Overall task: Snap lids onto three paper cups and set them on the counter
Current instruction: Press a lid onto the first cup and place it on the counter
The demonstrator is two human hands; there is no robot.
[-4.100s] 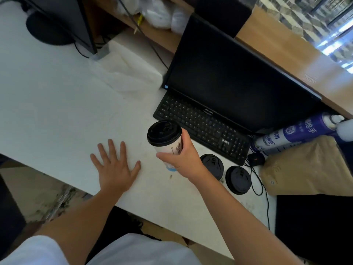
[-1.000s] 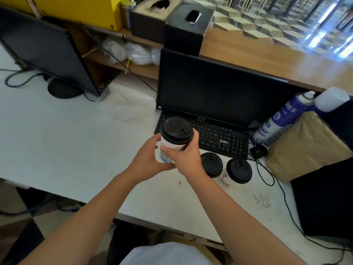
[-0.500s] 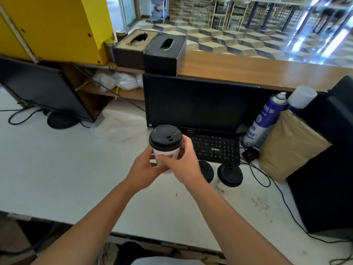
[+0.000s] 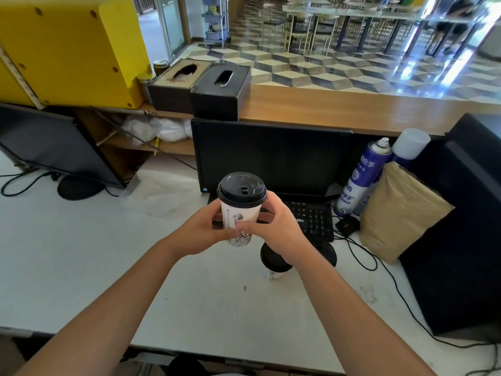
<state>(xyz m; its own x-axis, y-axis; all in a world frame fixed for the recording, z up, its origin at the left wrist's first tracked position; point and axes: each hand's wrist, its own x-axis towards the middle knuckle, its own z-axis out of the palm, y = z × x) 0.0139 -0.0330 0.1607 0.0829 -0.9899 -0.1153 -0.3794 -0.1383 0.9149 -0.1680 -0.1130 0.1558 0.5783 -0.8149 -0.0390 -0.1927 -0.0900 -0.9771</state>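
A white printed paper cup (image 4: pixel 238 222) with a black lid (image 4: pixel 241 190) is held upright above the white desk (image 4: pixel 81 261), in front of the monitor. My left hand (image 4: pixel 200 233) grips its left side and my right hand (image 4: pixel 276 229) grips its right side. Two more lidded cups stand on the desk under my right wrist: one (image 4: pixel 272 265) shows its black lid and white wall, the other (image 4: pixel 326 253) shows only part of its lid. The raised wooden counter (image 4: pixel 339 107) runs behind the monitor.
A black monitor (image 4: pixel 271 156) and keyboard (image 4: pixel 311 218) sit behind the cup. A blue spray can (image 4: pixel 360 175), brown paper bag (image 4: pixel 398 210) and black box (image 4: pixel 461 226) stand at the right. Two tissue boxes (image 4: pixel 217 93) and a yellow box (image 4: pixel 73 50) rest on the counter's left end.
Both hands have lifted the lidded cup higher and farther forward, toward the monitor. My view has tilted up, so the counter and the room beyond now show.
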